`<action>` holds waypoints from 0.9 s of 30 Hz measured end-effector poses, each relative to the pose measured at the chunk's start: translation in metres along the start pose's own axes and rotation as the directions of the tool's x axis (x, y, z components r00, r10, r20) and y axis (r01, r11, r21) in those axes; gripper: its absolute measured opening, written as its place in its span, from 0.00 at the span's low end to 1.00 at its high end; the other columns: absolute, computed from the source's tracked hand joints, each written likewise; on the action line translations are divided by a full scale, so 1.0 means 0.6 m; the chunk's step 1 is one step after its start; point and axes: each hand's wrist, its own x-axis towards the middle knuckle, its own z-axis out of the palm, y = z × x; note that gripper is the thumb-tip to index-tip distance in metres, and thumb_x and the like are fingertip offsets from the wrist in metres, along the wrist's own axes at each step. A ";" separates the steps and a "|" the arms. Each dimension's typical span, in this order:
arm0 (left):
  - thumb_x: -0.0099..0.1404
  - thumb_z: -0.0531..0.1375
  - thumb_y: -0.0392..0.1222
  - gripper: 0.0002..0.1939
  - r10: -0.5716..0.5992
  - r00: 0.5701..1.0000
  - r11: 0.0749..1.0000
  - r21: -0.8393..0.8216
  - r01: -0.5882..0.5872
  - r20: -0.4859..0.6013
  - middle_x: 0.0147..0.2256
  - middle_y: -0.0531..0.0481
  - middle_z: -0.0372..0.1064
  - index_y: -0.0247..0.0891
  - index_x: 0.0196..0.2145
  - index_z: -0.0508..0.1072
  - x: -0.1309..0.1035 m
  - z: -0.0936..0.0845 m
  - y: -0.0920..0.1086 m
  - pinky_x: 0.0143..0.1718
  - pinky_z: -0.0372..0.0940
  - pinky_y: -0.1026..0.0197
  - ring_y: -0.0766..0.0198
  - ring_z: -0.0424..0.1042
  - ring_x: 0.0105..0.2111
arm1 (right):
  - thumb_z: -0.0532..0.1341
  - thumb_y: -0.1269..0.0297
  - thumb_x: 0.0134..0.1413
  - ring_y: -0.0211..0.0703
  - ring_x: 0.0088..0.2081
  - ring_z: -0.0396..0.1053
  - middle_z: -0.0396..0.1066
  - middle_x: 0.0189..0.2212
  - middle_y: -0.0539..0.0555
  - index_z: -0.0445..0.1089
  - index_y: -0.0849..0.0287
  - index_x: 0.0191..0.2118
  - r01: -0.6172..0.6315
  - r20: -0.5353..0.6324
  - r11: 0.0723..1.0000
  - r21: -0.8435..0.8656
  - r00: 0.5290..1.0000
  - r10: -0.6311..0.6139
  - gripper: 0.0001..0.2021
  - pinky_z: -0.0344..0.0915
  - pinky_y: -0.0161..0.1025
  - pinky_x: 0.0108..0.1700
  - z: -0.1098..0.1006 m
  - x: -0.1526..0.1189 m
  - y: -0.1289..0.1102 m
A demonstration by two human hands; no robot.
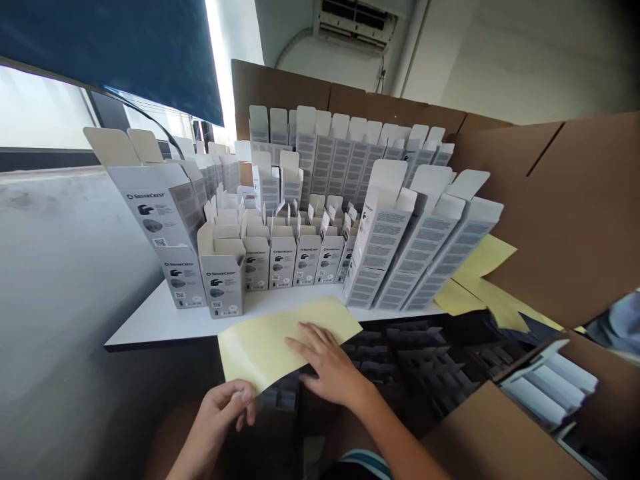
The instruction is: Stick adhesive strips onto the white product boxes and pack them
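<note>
A glossy pale yellow sheet (270, 340) reaches from the white table's front edge towards me, its near part hanging past the edge. My left hand (220, 413) pinches the sheet's near left corner between thumb and fingers. Fingers spread, my right hand (330, 367) rests flat on the sheet's right half. Just behind the sheet stands a small white SilverCrest carton (224, 287) with its top flaps up. To the right of the sheet, tall open cartons (383, 240) stand in stacks.
More open cartons (283, 260) fill the white table (145, 320) in rows. Brown cardboard panels (565, 200) wall the back and right. Loose yellow sheets (490, 257) lie at the right. Below right, a brown cardboard box (490, 433) stands near white cartons (555, 387).
</note>
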 end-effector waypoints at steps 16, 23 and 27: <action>0.55 0.66 0.57 0.20 0.074 0.986 0.997 -0.023 -0.078 -0.147 0.27 0.41 0.77 0.39 0.19 0.74 -0.033 -0.007 0.011 0.55 0.62 0.47 0.36 0.68 0.57 | 0.51 0.68 0.68 0.57 0.66 0.54 0.56 0.67 0.61 0.58 0.47 0.67 -0.177 -0.099 0.976 -0.125 0.981 0.166 0.25 0.56 0.54 0.63 0.004 0.019 -0.017; 0.55 0.67 0.57 0.20 0.053 0.984 0.993 -0.092 -0.069 -0.171 0.55 0.37 0.73 0.37 0.19 0.75 -0.047 -0.009 0.015 0.63 0.50 0.32 0.29 0.61 0.62 | 0.51 0.65 0.68 0.60 0.63 0.57 0.58 0.65 0.62 0.60 0.46 0.66 -0.241 -0.091 0.959 -0.151 0.969 0.229 0.23 0.58 0.57 0.60 -0.002 0.025 -0.030; 0.55 0.66 0.61 0.24 0.014 0.991 0.997 -0.071 -0.024 -0.133 0.61 0.35 0.67 0.36 0.17 0.75 -0.056 -0.001 0.006 0.59 0.58 0.33 0.28 0.66 0.58 | 0.52 0.65 0.67 0.61 0.64 0.56 0.58 0.66 0.62 0.60 0.46 0.66 -0.246 -0.071 0.960 -0.137 0.969 0.238 0.24 0.56 0.58 0.62 -0.010 0.015 -0.020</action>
